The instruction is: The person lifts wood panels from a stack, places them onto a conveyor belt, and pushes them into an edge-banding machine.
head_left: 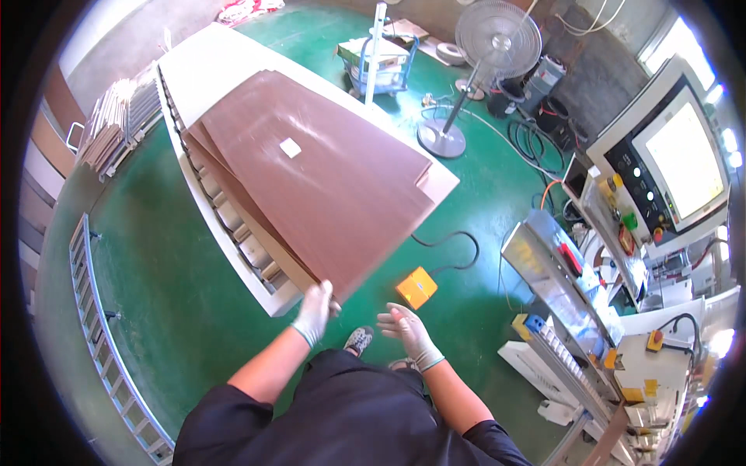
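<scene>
Two gloved hands at work, and the left hand (314, 312) has its grip closed on the near left corner of the top brown panel (334, 179); whether it pinches that one sheet alone, I can't tell! That panel lies along the white-framed roller surface (278, 301), its near end jutting out over the green floor (148, 233), a small white label (290, 147) on its face. More brown sheets (225, 180) peek out along its left side, fanned unevenly. Over to the right hand (412, 334): grip open, fingers stretched leftward, nothing in it, well clear of the panel! Just beyond, an orange foot pedal (417, 288) sits on the floor.
</scene>
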A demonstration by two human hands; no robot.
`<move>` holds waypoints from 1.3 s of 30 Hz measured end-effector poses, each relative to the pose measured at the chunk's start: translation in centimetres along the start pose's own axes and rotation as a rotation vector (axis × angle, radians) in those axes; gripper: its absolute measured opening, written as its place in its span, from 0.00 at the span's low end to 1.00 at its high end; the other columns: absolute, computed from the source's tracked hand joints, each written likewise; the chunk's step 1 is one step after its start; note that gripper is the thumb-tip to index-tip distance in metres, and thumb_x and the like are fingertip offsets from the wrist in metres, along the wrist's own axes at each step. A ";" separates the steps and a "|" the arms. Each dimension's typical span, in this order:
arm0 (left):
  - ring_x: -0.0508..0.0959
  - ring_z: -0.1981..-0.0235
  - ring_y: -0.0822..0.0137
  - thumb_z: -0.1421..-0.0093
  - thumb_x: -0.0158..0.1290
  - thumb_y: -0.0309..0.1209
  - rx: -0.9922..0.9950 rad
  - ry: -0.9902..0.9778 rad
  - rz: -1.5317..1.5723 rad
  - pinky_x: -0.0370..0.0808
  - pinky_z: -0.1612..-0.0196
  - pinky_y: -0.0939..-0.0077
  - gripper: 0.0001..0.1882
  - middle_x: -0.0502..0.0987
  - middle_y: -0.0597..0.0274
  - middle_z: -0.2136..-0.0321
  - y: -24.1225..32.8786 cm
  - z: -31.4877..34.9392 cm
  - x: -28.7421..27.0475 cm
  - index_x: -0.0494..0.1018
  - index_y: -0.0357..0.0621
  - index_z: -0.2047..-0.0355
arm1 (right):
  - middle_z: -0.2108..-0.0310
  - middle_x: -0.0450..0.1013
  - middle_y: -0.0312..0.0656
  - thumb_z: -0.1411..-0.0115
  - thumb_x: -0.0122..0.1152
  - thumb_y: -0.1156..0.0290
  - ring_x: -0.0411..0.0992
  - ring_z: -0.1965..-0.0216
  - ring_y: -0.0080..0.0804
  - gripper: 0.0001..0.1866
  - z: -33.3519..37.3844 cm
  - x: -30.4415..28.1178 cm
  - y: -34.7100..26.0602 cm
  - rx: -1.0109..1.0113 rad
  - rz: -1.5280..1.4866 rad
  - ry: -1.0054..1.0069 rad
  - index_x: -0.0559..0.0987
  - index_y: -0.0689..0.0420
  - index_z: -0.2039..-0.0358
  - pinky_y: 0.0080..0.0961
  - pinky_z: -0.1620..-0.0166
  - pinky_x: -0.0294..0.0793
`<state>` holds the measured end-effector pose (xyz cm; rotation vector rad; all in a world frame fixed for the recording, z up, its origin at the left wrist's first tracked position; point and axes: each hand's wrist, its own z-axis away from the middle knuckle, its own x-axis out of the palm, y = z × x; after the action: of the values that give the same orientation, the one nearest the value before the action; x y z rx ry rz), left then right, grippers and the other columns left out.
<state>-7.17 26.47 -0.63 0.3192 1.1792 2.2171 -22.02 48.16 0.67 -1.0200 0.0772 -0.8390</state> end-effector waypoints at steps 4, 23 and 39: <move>0.83 0.65 0.64 0.26 0.46 0.51 -0.034 -0.616 -0.030 0.80 0.59 0.67 0.28 0.84 0.55 0.63 -5.6 4.7 -0.2 0.75 0.34 0.48 | 0.45 0.76 0.53 0.26 0.51 0.53 0.75 0.44 0.43 0.28 -2.5 1.0 0.5 -0.175 -0.151 0.066 0.71 0.66 0.39 0.38 0.41 0.74; 0.74 0.41 0.61 0.28 0.52 0.47 -0.008 -0.102 0.720 0.73 0.39 0.60 0.26 0.74 0.64 0.40 3.2 -5.4 -10.4 0.68 0.49 0.36 | 0.71 0.65 0.25 0.26 0.52 0.66 0.60 0.67 0.16 0.15 14.9 -12.2 0.1 -0.444 -0.051 0.944 0.75 0.55 0.73 0.20 0.62 0.63; 0.81 0.51 0.62 0.24 0.46 0.37 -0.287 -1.118 -0.030 0.79 0.46 0.58 0.18 0.77 0.59 0.46 5.5 3.3 14.5 0.64 0.47 0.39 | 0.64 0.75 0.34 0.23 0.44 0.56 0.70 0.62 0.25 0.23 42.1 -7.2 21.8 -0.395 -0.253 1.909 0.79 0.62 0.63 0.28 0.54 0.72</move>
<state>-19.24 35.19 4.84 1.1900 0.2451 1.6643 3.58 88.49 4.65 -0.2235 1.7944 -1.8085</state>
